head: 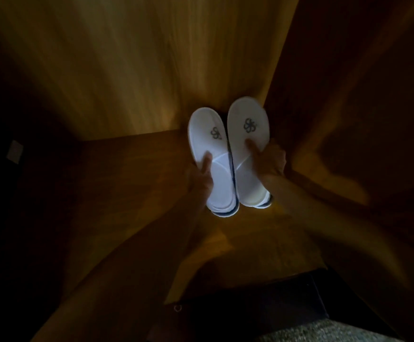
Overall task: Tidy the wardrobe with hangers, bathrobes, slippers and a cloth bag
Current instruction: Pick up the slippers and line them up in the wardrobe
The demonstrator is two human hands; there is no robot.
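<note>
White slippers (228, 154), fingers hidden beneath.

Dim wooden wardrobe floor (132, 183), two white slippers (215, 156) seemingly resting on it, side by side

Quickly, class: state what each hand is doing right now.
Left hand: holding the left white slipper, thumb on top.
Right hand: holding the right white slipper, thumb on top.

A pale card (15, 151) hangs in the dark far left of the grip. Below the grip, toward the viewer, a small metal ring (177, 308) sits on a dark panel (262, 307). Grey speckled carpet (324, 332) fills the bottom right.
</note>
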